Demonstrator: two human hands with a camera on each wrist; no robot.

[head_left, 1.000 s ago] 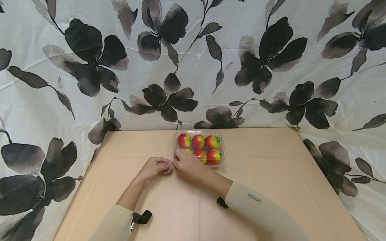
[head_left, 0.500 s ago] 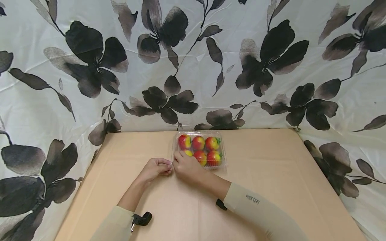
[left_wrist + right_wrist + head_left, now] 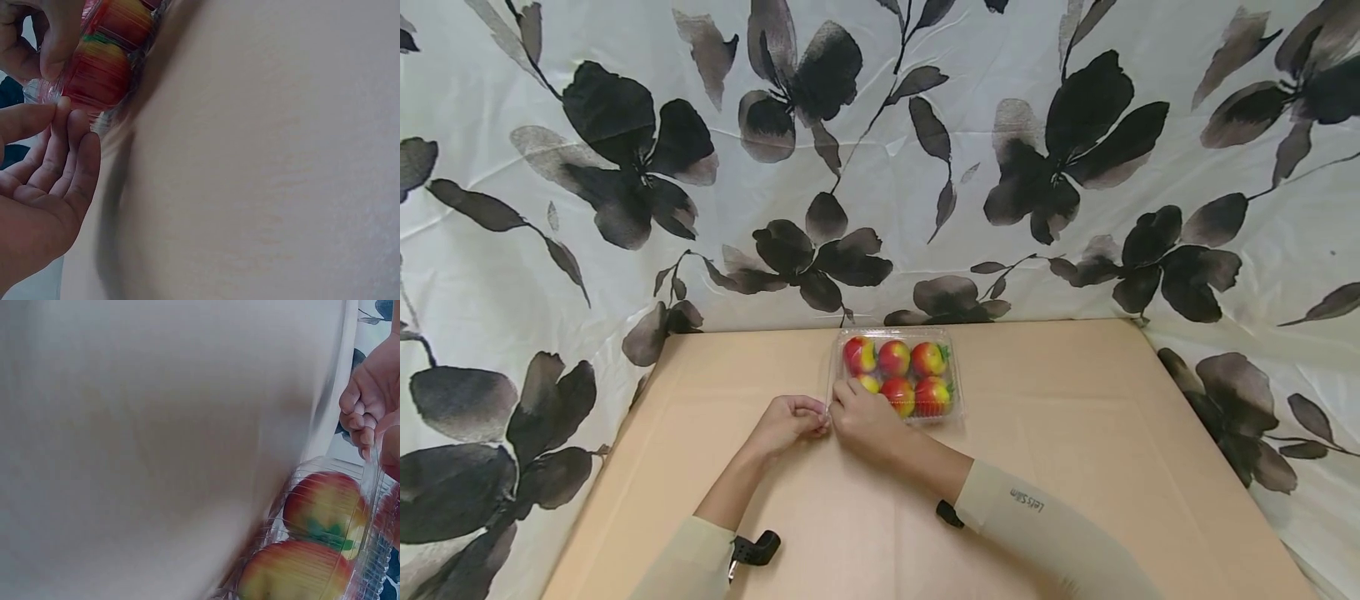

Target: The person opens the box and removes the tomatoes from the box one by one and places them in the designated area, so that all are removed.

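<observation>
A clear plastic clamshell box [image 3: 895, 332] stands at the table's far edge, its lid lying over several red-and-yellow fruits [image 3: 928, 359] with green leaves. My left hand [image 3: 789, 422] pinches the rim at the box's near left corner between thumb and index finger. In the left wrist view, the other fingers of this hand are loosely bent below the pinch. Right beside it, my right hand [image 3: 871, 421] pinches the left edge with thumb and fingertips, covering part of one fruit in the head view. Ribbed clear walls show around the fruits [image 3: 297, 575] in the right wrist view.
A tan tabletop [image 3: 1075, 433] spreads around the box. Behind the table and along its sides hangs white cloth [image 3: 940, 250] with dark printed flowers. A black wrist device [image 3: 757, 548] sits at the left sleeve, another [image 3: 950, 514] under the right forearm.
Both hands stay at the box's left corner, with barely any movement. The head view has shifted slightly, so the scene appears a little lower.
</observation>
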